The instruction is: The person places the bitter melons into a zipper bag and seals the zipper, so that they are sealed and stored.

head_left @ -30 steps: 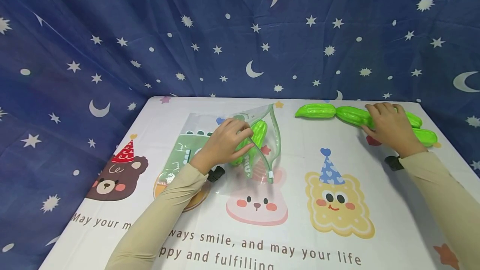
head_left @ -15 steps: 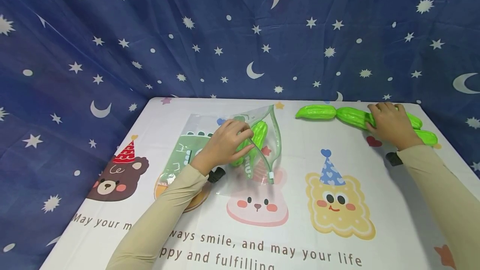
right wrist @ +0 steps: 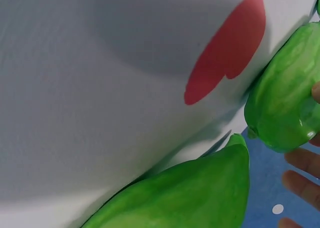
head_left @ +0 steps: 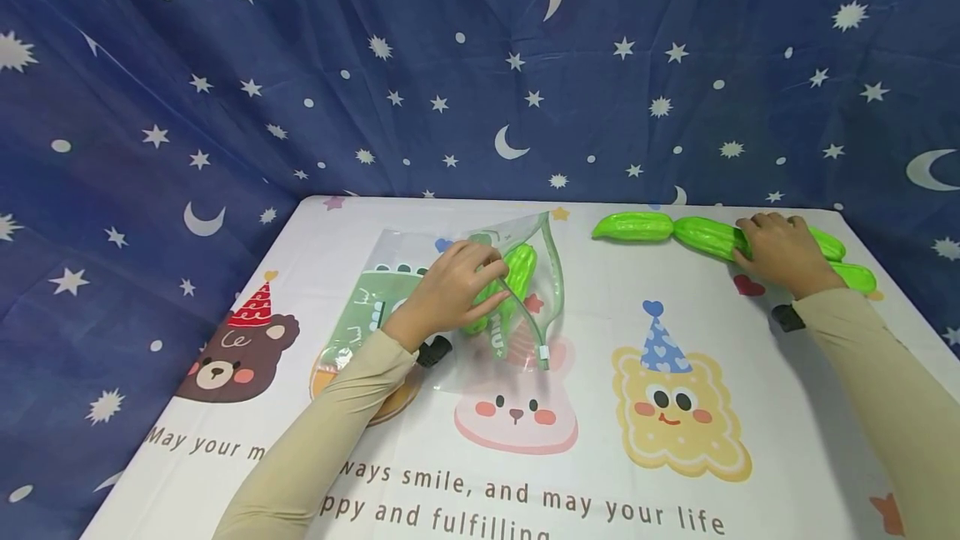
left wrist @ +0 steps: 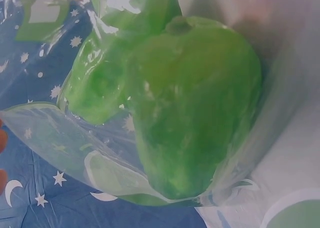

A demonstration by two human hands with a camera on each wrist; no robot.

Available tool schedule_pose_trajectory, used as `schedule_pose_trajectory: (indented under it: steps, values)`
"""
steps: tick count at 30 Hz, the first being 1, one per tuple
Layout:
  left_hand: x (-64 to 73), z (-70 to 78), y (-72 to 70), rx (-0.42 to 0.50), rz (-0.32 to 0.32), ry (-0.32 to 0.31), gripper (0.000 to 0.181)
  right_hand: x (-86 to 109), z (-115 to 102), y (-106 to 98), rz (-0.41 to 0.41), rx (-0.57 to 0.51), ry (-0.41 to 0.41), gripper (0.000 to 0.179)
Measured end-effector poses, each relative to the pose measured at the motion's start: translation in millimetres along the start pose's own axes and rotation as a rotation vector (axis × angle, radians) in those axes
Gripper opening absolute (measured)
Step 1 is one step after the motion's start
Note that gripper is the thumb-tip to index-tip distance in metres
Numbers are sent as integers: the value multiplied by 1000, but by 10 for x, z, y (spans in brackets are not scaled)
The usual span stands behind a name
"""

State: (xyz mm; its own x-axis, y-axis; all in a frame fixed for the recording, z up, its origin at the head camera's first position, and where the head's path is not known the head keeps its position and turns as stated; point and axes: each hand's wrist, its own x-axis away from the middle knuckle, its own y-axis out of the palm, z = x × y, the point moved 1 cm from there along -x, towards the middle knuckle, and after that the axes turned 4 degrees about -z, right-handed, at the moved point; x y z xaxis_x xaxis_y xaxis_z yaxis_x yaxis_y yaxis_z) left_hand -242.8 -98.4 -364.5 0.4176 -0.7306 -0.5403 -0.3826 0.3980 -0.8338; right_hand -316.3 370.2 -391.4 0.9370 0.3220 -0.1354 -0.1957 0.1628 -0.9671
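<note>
My left hand [head_left: 453, 282] pinches the rim of a clear zip bag [head_left: 557, 282] with a green edge and a white slider, its mouth gaping to the right. Inside lie bright green bitter melons [head_left: 519, 267]; two show large through the plastic in the left wrist view, one bitter melon [left wrist: 195, 108] nearest. At the back right, my right hand [head_left: 783, 252] grips the right end of a bitter melon [head_left: 705, 236], partly hidden by the fingers. The right wrist view has fingers [right wrist: 302, 160] at that bitter melon [right wrist: 280, 98].
Another bitter melon [head_left: 633, 226] lies end to end on the left of the gripped one. To the right of the hand are two more, an upper bitter melon [head_left: 828, 244] and a lower bitter melon [head_left: 855, 277]. A starry blue curtain [head_left: 420, 132] stands behind the printed white tablecloth [head_left: 585, 407].
My right hand has settled slightly lower and to the right around the bitter melon. The left hand keeps its hold on the bag, and the head view has shifted a little.
</note>
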Motion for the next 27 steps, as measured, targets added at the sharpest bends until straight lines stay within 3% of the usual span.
schedule_pose_trajectory:
  steps: [27]
  values:
    - [-2,4,1,-2,-4,0,17,49,-66,-7,77,13,-37,47]
